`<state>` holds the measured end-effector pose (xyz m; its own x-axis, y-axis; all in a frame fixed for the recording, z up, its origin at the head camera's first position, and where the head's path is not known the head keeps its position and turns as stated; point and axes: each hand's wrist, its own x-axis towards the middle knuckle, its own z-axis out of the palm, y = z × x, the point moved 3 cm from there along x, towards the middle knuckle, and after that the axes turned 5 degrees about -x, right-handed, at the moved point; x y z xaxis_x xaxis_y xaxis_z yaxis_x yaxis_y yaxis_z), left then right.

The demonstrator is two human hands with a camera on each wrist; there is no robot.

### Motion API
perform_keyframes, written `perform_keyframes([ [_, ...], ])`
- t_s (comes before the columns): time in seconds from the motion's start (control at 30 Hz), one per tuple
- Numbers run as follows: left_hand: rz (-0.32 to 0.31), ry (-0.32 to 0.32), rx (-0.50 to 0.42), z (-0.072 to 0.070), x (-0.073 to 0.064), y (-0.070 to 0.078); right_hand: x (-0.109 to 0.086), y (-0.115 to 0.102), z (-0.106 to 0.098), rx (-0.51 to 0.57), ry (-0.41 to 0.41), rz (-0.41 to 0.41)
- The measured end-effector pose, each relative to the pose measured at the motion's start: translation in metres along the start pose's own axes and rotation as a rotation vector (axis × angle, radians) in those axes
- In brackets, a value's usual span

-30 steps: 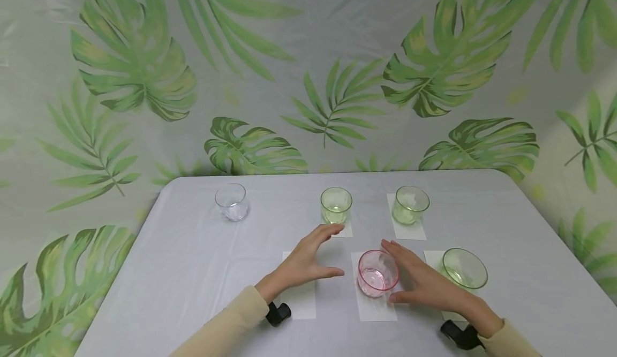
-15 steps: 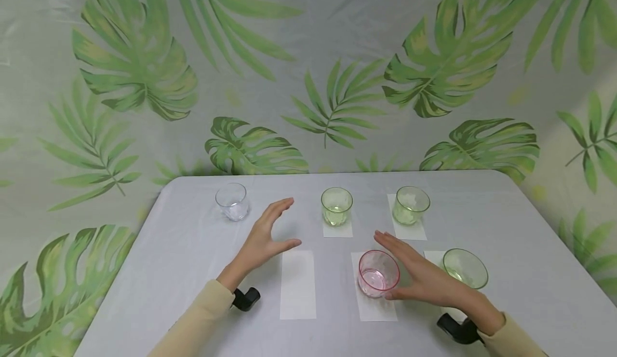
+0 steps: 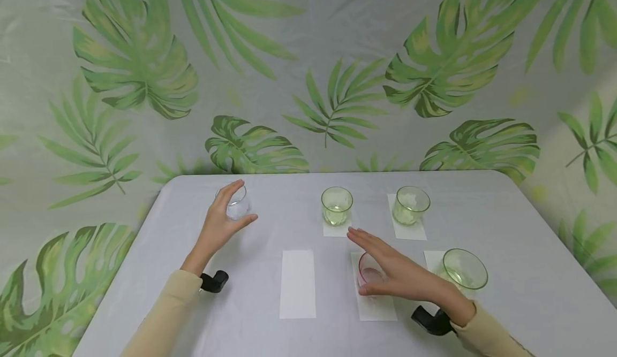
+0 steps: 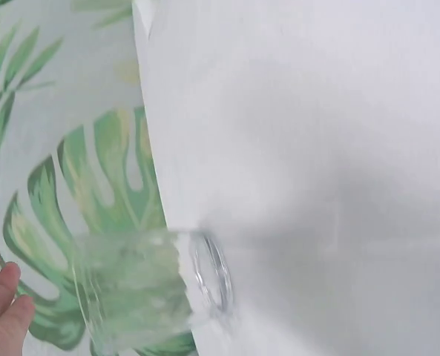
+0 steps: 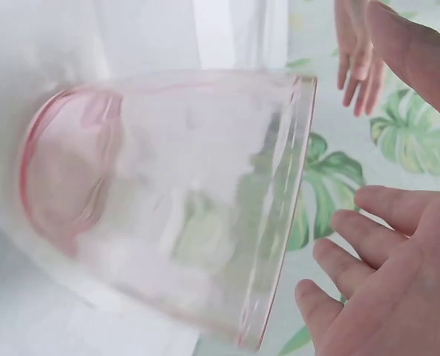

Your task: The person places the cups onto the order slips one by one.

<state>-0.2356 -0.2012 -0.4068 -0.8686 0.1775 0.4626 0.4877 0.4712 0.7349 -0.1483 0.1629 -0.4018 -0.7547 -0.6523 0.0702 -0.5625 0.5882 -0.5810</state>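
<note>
My left hand (image 3: 218,227) is at the clear glass (image 3: 240,207) at the table's far left, thumb and fingers spread and partly covering it. The left wrist view shows that clear glass (image 4: 138,289) with a visible gap to the fingertips (image 4: 4,293). My right hand (image 3: 395,271) reaches across the pink glass (image 3: 370,271), hiding its right part in the head view. Seen from the right wrist, the fingers are extended and apart from the pink glass (image 5: 168,200), which stands on a white paper strip (image 3: 378,310).
Two green glasses, one at the back middle (image 3: 336,207) and one at the back right (image 3: 411,206), stand on paper strips. A third green glass (image 3: 465,270) is beside my right forearm. A bare paper strip (image 3: 297,287) lies on the white-covered table (image 3: 260,325).
My left hand has moved left, from in front of the back-middle green glass to the clear glass. My right hand has shifted left over the pink glass. The glasses have stayed in place.
</note>
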Motion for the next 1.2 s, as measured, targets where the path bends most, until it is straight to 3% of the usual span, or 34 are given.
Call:
perform_keyframes([
  [0.2, -0.072, 0.047, 0.036, -0.018, 0.003, -0.022, 0.015, -0.01, 0.01, 0.007, -0.023, -0.032],
  [0.37, -0.162, 0.025, 0.066, -0.024, 0.005, -0.04, 0.027, -0.018, 0.017, -0.024, -0.026, -0.068],
  [0.5, -0.201, 0.001, 0.079, -0.025, 0.006, -0.05, 0.036, -0.024, 0.024, 0.014, -0.045, -0.103],
  [0.97, -0.297, -0.047, 0.017, -0.021, 0.01, -0.071, 0.055, -0.038, 0.053, 0.045, -0.111, -0.094],
  [1.2, -0.293, -0.037, -0.022, -0.019, 0.011, -0.074, 0.059, -0.035, 0.07, 0.024, -0.129, -0.07],
])
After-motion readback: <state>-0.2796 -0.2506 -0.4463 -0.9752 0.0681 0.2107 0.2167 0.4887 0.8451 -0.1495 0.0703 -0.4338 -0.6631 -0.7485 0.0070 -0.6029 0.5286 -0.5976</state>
